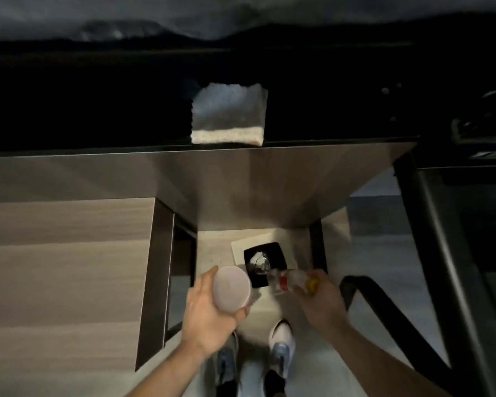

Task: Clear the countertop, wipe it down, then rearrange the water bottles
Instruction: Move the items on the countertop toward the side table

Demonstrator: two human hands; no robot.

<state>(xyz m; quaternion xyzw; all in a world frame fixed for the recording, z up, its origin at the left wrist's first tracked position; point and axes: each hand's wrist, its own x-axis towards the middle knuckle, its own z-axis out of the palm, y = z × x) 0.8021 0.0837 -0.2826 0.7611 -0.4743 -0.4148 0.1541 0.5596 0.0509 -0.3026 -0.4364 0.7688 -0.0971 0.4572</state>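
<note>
I look straight down past the dark countertop (98,110). A folded pale cloth (228,116) lies at its front edge. Below, on the floor, stands a small black bin (272,255) with crumpled clear waste inside. My left hand (209,316) grips a round pale cup (232,288) from underneath, just left of the bin. My right hand (321,299) holds a clear plastic bottle (289,280) with a red label and yellow cap, tilted with its base over the bin's near edge.
A wood-grain cabinet front (66,267) fills the left. Dark table legs and a black chair frame (430,253) stand at the right. Dark objects (481,130) sit on the counter's far right. My white shoes (281,348) are below the hands.
</note>
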